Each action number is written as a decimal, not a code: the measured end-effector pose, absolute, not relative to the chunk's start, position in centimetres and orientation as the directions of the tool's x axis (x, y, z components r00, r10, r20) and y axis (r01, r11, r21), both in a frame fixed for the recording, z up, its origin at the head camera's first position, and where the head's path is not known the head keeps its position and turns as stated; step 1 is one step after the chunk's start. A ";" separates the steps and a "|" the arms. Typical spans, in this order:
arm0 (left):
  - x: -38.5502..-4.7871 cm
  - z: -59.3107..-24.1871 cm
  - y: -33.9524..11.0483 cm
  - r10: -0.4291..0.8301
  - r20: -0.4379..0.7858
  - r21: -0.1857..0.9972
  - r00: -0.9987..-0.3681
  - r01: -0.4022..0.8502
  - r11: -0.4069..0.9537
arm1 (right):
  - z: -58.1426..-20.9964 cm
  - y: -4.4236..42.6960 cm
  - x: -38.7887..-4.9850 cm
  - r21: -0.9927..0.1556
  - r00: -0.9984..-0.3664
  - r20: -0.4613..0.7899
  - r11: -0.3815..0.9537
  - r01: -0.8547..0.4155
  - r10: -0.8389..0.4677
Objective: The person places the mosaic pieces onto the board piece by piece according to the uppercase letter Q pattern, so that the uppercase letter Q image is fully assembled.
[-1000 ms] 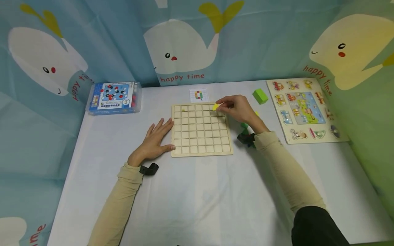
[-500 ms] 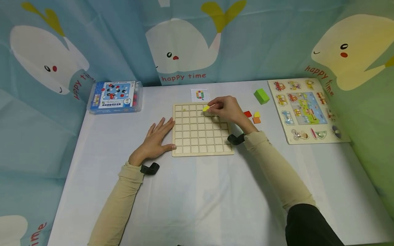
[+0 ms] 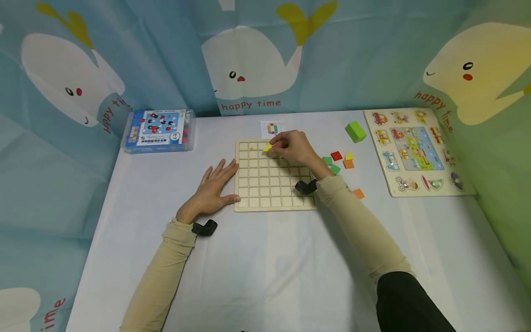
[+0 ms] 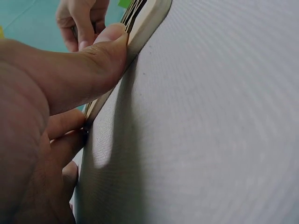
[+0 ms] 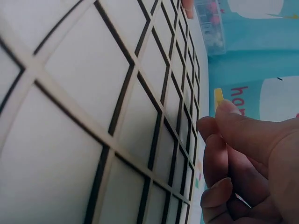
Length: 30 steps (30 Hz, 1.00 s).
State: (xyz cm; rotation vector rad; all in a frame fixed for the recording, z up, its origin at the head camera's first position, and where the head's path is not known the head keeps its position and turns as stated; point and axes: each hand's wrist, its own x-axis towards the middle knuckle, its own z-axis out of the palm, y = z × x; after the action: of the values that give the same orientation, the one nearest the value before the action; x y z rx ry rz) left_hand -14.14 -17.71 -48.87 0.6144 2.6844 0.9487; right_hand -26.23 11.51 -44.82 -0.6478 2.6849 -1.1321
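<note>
Over one gridded board (image 3: 265,190) — one yellow tile (image 5: 218,96) in right fingers (image 5: 216,156).

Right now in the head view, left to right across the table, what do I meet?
Clear plastic case → left hand → wooden grid board → red tile → green block → picture puzzle board.

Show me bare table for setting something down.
Free: tablecloth between left sleeve and right sleeve, on the near side of the grid board; also between blue box and grid board, beyond the left hand.
Crowded: between grid board and picture puzzle, where loose tiles and green block lie.
</note>
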 end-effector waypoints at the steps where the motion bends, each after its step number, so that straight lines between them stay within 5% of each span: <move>1: -14.1 -48.9 -17.7 0.459 -0.074 0.640 -0.885 0.311 0.703 | -44.9 11.4 -26.2 -0.709 -0.893 0.016 0.625 -0.327 -0.449; 30: -14.1 -48.7 -17.5 0.449 -0.086 0.640 -0.890 0.296 0.709 | -45.1 10.3 -26.5 -0.681 -0.846 -0.065 0.643 -0.350 -0.529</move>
State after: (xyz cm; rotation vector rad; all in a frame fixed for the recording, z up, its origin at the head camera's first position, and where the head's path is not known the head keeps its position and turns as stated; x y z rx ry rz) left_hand -14.11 -17.55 -48.71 0.5937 2.6817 0.9435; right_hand -26.51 10.26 -45.08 -0.7113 2.6063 -1.0006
